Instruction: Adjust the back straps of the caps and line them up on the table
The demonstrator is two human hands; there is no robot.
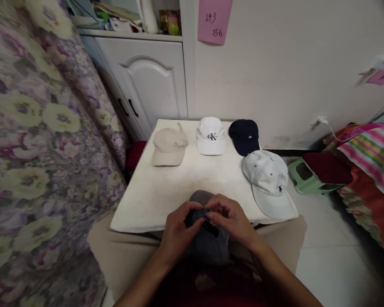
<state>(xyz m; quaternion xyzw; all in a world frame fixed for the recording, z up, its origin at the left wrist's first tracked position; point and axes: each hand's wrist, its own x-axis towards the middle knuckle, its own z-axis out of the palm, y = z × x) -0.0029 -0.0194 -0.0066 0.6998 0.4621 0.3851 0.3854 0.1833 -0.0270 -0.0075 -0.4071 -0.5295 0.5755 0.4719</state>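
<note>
A dark grey baseball cap (208,249) is held between my hands at the table's near edge, its back opening towards me and its brim pointing away. My left hand (182,224) pinches the strap on the left of the opening. Thumb and fingers of my right hand (228,215) are closed on the strap's other part, close to the left fingertips. The buckle or strap end is too small and covered to make out. Nearest to my right hand, a pale washed-denim cap (269,179) with a small dark emblem lies at the table's right edge.
On the white-covered table (141,204) lie a beige cap (169,147), a white cap (210,143) with black letters, and a navy cap (244,134). A floral curtain (35,149) hangs at left. A green stool (307,187) with a red top stands at right.
</note>
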